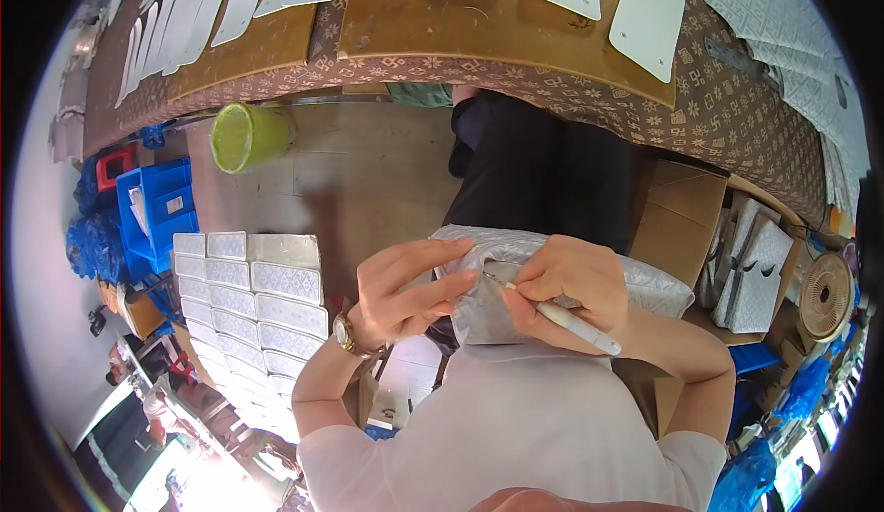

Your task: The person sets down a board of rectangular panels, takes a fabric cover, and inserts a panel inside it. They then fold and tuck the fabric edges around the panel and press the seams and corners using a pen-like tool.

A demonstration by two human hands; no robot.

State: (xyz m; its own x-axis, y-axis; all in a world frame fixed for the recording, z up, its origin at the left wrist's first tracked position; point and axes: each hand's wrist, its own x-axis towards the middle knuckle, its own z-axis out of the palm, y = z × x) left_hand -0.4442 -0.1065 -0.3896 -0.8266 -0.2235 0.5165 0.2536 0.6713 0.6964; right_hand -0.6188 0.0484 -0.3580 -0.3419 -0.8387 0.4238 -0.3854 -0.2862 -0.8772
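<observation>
A padded, silver-white patterned piece [654, 286] lies across my lap, with a plain greyish part [483, 314] facing up near its left end. At that end, my left hand [410, 286] grips its edge between thumb and fingers; a gold watch [343, 331] is on the wrist. My right hand [575, 286] is closed round a white pen-like tool [578, 326] with a thin, dark tip. The tip points at the piece just beside my left fingertips. Whether it touches the surface, I cannot tell.
Ahead stands a cloth-covered table [737, 125] with brown boards [460, 29] and several white panels [649, 19]. Patterned panels [290, 309] are stacked at left, near blue crates [157, 208] and a green bin [247, 137]. A cardboard box [677, 208] and a fan [826, 297] stand right.
</observation>
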